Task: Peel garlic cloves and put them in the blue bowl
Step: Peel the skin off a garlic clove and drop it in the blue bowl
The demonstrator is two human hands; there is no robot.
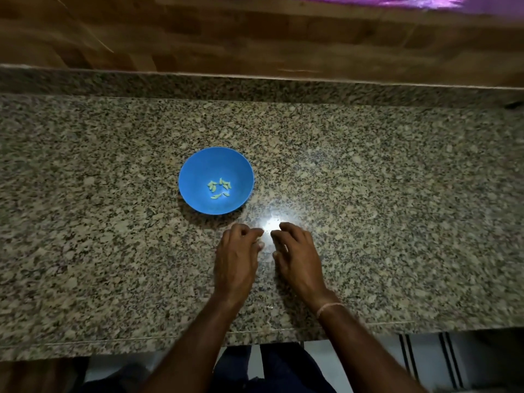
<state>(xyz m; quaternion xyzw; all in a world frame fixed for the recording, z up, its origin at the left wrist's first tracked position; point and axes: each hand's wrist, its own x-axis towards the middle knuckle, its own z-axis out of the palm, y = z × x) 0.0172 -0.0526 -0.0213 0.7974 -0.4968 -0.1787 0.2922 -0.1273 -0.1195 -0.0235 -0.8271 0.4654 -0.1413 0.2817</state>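
Head view. A round blue plastic bowl (195, 171) stands upright on the speckled grey-and-beige granite table (368, 194), left of the middle of the slab and well back from its near edge. On the floor of the bowl lie several small pale yellow-green peeled garlic cloves (219, 188), scattered in a loose ring, some touching one another; their exact number cannot be read.

Nearer the camera than the bowl, and a little to its right, both bare forearms reach in over the near edge of the table. The left hand (236, 256) is palm-down, its fingers half-curled and its thumb tucked close under the fingertips. Its grip is narrow and loose, with nothing showing in it. The right hand (295, 256) lies just beside it, apart from it, also palm-down with the fingers loosely bent. Its grip is relaxed and holds nothing that can be seen. Whether the fingertips touch the slab cannot be told. Neither hand touches the bowl.

A bright white patch of reflected light (270, 224) sits on the table between the fingertips of the two hands. A thin pale thread band (329, 307) circles the right wrist. Behind the table rises a brown wood-pattern wall (255, 38).
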